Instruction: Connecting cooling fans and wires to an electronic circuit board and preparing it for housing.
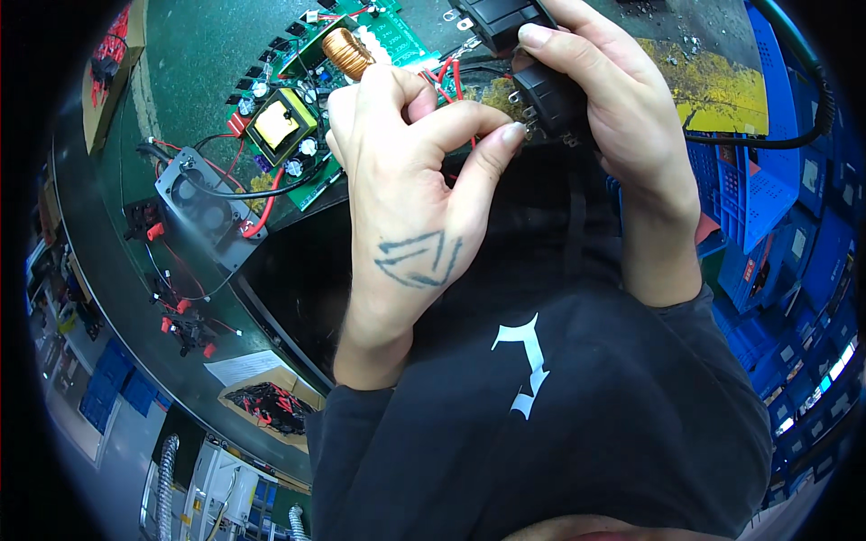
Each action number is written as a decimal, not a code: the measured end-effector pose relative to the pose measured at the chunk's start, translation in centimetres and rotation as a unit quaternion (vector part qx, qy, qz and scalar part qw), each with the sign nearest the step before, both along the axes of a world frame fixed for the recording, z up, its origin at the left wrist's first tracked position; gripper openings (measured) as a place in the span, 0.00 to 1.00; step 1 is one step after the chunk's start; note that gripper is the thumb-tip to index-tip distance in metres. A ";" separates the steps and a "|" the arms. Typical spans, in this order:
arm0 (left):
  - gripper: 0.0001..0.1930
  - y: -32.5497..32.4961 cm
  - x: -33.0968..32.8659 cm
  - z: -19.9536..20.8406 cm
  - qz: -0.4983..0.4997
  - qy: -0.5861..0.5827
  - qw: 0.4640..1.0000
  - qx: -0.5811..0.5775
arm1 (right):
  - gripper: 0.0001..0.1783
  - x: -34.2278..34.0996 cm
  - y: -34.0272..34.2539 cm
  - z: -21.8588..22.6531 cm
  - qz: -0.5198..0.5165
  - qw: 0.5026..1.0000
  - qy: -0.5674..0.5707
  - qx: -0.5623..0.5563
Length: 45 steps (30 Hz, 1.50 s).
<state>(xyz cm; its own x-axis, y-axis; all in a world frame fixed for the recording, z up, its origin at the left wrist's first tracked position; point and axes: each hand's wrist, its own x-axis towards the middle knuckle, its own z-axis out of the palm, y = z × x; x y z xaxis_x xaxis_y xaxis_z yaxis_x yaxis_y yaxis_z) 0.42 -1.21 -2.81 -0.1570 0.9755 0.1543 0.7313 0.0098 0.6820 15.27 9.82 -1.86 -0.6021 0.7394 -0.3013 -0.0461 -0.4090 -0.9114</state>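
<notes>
My right hand (622, 99) is closed round two black plastic sockets (550, 95) with metal solder lugs, its thumb pressed on them. Beside the lower socket, my left hand (397, 162) has thumb and forefinger pinched together at the lugs. What sits between those fingertips is too small to make out. Red wires (457, 79) pass behind the left fingers, partly hidden. Left of that hand lies a green circuit board (392, 32), bearing a copper-wound coil (346, 52) and a yellow-and-black transformer (278, 124).
A fan on a metal plate (203, 212) lies left of the board, joined by cables. Small black-and-red wired parts (185, 329) are scattered along the bench edge. A carton of wired parts (271, 403) stands lower left. Blue plastic bins (758, 180) and a black cable (758, 142) are at right.
</notes>
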 end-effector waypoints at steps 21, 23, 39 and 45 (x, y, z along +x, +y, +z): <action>0.06 -0.2 -0.2 0.0 -0.002 -0.051 0.999 -0.012 | 0.30 -0.3 -1.0 0.0 0.031 0.990 -0.026 0.135; 0.07 -0.2 -0.4 0.0 -0.011 -0.048 0.999 -0.012 | 0.31 -0.5 -0.5 0.9 0.042 0.995 -0.028 0.089; 0.06 -0.4 -0.6 -0.1 -0.034 -0.017 0.999 -0.001 | 0.31 0.0 -0.2 0.9 0.024 0.997 -0.039 0.065; 0.05 -0.3 -0.6 0.1 -0.047 -0.007 0.999 -0.006 | 0.31 -0.3 -0.3 0.5 0.036 0.997 -0.024 0.064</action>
